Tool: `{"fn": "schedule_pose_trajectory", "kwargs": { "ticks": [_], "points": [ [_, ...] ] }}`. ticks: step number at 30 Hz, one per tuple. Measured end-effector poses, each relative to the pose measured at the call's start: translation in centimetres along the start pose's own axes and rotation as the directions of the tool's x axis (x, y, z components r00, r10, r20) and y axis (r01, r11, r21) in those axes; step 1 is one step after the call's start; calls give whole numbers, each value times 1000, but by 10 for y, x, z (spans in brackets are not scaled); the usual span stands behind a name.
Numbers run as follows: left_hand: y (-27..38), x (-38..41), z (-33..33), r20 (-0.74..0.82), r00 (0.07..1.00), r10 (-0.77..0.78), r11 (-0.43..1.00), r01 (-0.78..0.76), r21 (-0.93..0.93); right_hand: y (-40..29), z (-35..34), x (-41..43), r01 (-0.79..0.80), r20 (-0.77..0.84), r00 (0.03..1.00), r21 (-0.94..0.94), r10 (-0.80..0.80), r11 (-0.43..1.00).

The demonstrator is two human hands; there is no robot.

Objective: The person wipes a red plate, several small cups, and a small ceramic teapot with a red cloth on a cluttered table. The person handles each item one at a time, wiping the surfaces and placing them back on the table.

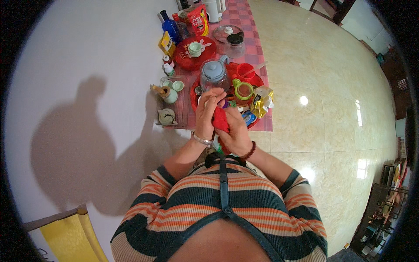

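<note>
In front of my body, my right hand (238, 132) grips a bunched red cloth (220, 120), whose lower end hangs below the fingers. My left hand (206, 114) is beside it, fingers raised and bent, with its palm side towards the cloth. Whether anything is inside the left fingers is hidden. Just beyond the hands, a glass teapot (213, 70) with a blue-grey lid stands on a red round tray (193, 95). A green-rimmed cup (244, 90), a red cup (245, 72) and a crumpled gold packet (262, 102) are to its right.
The checked tablecloth (250, 19) covers a table along the wall. At left, a clear tray (183, 122) holds pale green teaware. Farther back are a second red tray (180, 62) with stacked cups, a lidded glass jar (235, 49) and a blue bottle (171, 28). Tiled floor (304, 124) lies right.
</note>
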State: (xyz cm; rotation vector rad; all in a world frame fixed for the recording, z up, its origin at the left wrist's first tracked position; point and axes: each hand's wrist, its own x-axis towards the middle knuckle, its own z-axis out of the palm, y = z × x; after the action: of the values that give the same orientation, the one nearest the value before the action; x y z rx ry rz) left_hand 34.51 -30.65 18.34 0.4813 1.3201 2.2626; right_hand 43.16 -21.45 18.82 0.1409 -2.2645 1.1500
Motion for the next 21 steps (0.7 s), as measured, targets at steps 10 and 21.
{"fn": "schedule_pose_trajectory", "kwargs": {
  "ticks": [10, 21],
  "points": [
    [16, 7, -12, 113, 824, -555, 770, 560, -306, 17, -22, 0, 262, 312, 935, -294, -167, 919],
    [6, 9, -22, 92, 901, -424, 833, 427, -352, -1, -23, 12, 127, 318, 947, -246, -43, 961]
  ]
}}
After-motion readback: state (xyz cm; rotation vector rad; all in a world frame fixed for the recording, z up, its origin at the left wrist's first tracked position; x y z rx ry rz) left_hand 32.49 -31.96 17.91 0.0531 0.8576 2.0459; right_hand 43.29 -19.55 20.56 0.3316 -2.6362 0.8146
